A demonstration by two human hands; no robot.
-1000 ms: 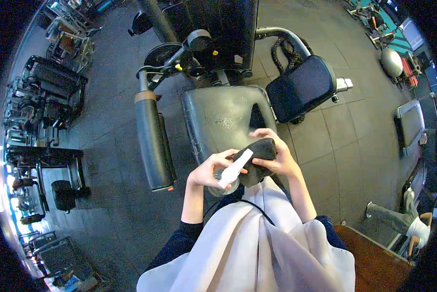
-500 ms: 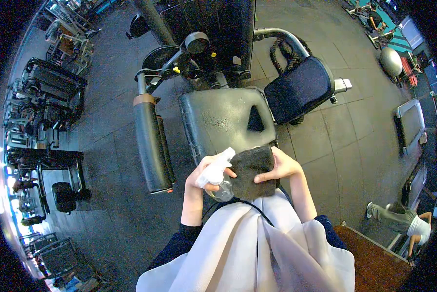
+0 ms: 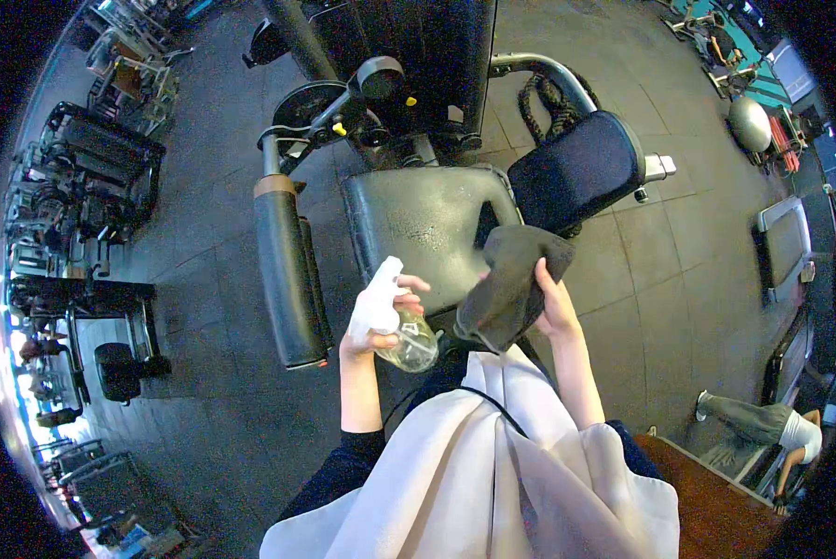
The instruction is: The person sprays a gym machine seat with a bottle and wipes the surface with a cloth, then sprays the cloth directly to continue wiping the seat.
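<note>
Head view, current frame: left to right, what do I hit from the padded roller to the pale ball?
Padded roller → spray bottle, in the left hand → dark cloth, in the right hand → pale ball.

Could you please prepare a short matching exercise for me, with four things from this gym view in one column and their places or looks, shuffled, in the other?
Things:
1. spray bottle
2. cloth
3. exercise ball
4. rope

Places or looks:
A. held in the right hand
B. dark and looped, beyond the black pad
C. held in the left hand
D. pale and round, off to the right

Pairs: 1-C; 2-A; 3-D; 4-B
</note>
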